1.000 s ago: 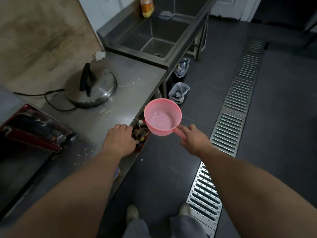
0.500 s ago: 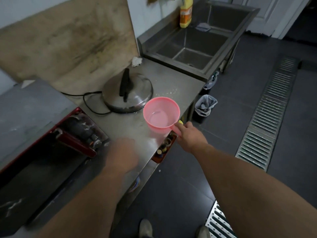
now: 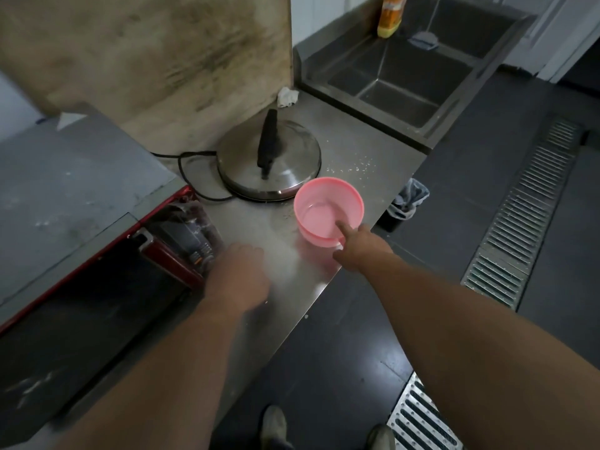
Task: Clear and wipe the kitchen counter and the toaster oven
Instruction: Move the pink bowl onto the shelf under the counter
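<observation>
Crumbs remain on the counter; wiping looks unstarted. Your right hand grips the scoop; left hand too blurred to tell.

No text, brand, number or sign can be read anywhere. The yellow bottle standing at the back edge of the sink has an orange label, but its print is too blurred and too small to read. The toaster oven, well apart from the sink on the counter, shows small pale marks near its controls, and these also cannot be read
</observation>
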{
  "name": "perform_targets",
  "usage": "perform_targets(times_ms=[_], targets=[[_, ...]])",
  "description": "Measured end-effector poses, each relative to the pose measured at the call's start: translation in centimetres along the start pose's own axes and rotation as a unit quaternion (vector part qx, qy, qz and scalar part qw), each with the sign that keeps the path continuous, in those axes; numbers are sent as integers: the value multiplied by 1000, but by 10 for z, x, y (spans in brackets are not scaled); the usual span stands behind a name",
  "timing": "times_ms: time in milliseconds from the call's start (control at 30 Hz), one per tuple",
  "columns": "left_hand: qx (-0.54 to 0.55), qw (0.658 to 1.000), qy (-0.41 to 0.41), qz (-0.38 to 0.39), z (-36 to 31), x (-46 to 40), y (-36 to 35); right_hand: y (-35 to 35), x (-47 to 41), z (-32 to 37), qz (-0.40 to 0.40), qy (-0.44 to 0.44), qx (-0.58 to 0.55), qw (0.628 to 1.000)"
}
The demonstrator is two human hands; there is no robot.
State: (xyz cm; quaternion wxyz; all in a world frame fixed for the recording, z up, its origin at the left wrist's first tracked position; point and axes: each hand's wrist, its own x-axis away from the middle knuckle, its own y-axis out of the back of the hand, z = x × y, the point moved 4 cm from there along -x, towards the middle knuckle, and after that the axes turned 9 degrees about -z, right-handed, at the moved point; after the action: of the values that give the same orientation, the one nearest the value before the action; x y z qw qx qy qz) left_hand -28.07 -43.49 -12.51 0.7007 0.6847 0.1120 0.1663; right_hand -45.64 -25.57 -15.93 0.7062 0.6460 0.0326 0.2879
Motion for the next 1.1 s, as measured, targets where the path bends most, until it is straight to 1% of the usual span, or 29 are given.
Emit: perform_targets(times_ms=[133, 233, 333, 467, 700, 867, 967, 1033, 1100], targets=[[-3, 1000, -3, 1, 12, 1, -5, -3, -20, 18, 13, 7, 0, 1000], [-1, 1000, -3, 9, 17, 5, -11, -8, -19, 19, -1, 9, -2, 1000], [4, 1000, 5, 26, 21, 10, -12, -11, -6, 10, -20, 9, -19, 1000], [-1, 1000, 2, 19, 8, 16, -1, -9, 21, -19, -25, 15, -43, 999], [21, 998, -65, 0, -76, 32, 21, 14, 84, -101, -58, -23, -64, 996], [47, 992, -115, -9, -154, 56, 11, 1, 126, -174, -54, -71, -48, 995], [60, 987, -146, 10, -197, 86, -16, -22, 148, -207, -33, -90, -35, 995], [68, 984, -162, 41, -216, 107, -41, -43, 159, -223, -20, -96, -33, 995], [67, 982, -160, 79, -225, 127, -68, -66, 165, -233, -2, -91, -30, 995]])
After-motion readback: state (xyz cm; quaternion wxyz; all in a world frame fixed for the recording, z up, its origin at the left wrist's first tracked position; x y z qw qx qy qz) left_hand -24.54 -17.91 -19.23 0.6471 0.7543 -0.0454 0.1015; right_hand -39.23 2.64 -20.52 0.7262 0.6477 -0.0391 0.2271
